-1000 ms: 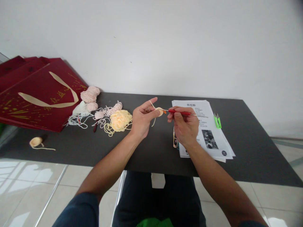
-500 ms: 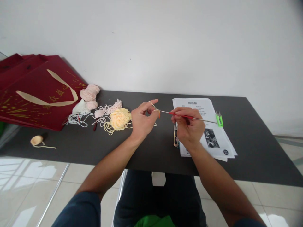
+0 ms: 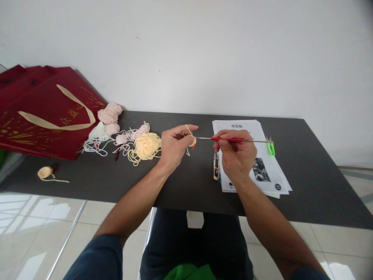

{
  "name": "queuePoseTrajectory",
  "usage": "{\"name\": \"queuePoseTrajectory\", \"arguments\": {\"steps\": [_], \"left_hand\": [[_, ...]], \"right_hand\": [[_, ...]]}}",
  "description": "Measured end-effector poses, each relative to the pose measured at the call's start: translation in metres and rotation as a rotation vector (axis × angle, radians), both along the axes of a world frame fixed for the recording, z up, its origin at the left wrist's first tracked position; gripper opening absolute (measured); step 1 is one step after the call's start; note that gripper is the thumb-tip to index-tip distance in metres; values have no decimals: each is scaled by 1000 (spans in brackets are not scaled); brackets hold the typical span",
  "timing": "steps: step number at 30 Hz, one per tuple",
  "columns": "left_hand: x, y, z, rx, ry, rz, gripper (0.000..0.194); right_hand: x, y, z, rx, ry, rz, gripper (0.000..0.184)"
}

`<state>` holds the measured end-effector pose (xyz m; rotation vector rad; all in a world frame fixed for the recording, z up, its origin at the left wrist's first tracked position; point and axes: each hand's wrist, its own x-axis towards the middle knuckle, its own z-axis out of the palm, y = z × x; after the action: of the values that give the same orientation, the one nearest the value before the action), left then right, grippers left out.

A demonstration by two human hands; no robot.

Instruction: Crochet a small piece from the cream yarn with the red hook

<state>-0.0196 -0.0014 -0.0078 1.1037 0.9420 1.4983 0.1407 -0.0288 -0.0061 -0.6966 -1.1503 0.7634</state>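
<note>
Red-handled crochet hook (image 3: 230, 139) clamped in the right hand (image 3: 239, 155); its tip meets pale yellow crochet piece (image 3: 192, 141), pinched in the left hand (image 3: 175, 147); hands apart above dark table (image 3: 186, 186).

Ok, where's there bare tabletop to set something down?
Widest is the table right of the papers and green snips. Smaller patches lie between the left forearm and the papers, and front left between that forearm and the small cream piece. Back left is crowded with red bags and yarn.
</note>
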Motion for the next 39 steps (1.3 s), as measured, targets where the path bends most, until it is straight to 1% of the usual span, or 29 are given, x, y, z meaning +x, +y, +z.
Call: {"name": "queuePoseTrajectory", "arguments": {"steps": [3,9,12,15,19,22,25,28,31,35,39], "left_hand": [[-2,1,3,-64,-59,-55,30],[-7,5,9,-188,-180,-244,28],[-9,6,8,-201,-214,-311,28],[-11,7,5,-189,-220,-336,27],[-11,8,5,-164,-202,-326,25],[-10,7,5,-95,-181,-293,24],[-7,4,4,-36,-126,-243,22],[-4,2,1,-24,-50,-196,21],[-2,1,-1,-15,25,-148,22],[-4,2,-3,52,89,-107,16],[-5,5,-5,111,66,-78,14]], "right_hand": [[0,0,0,-13,6,0,16],[2,-1,1,-18,20,29,18],[4,0,1,-38,43,57,21],[4,2,1,-53,86,105,22],[6,6,-1,-122,169,173,22],[9,10,-6,-205,227,227,21],[8,13,-12,-271,235,254,16],[2,12,-10,-343,270,241,16],[-6,8,-3,-428,353,216,20],[-10,5,3,-460,400,193,25],[-10,7,1,-480,388,189,24]]}}
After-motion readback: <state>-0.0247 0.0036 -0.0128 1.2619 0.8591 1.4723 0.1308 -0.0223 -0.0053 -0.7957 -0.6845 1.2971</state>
